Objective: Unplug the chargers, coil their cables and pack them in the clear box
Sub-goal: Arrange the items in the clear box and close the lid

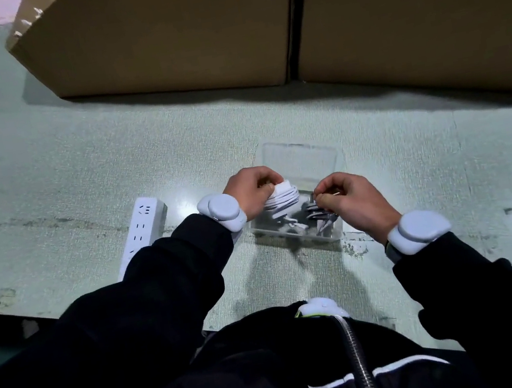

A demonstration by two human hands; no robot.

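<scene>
Over the clear box [332, 235], left hand [255, 190] grips the coiled charger [282, 194]; right hand [349, 200], at three o'clock, pinches its floppy, light cable end.

There is a single view, from a wide-angle camera worn on the person's head, looking forward and steeply down. The wearer's own dark jacket [277, 369] fills the bottom of the frame, both sleeves reaching up and away from the lens toward the middle. The left hand [252, 189] and right hand [352, 199] sit near the centre, close below the camera, over the clear box [297, 166] on the pale green surface [73, 163]. Farther off, along the top edge, stand cardboard boxes [186, 26]. The wide lens bends straight lines near the borders, and the horizon tilts, with the surface's near edge running diagonally at lower left.
</scene>
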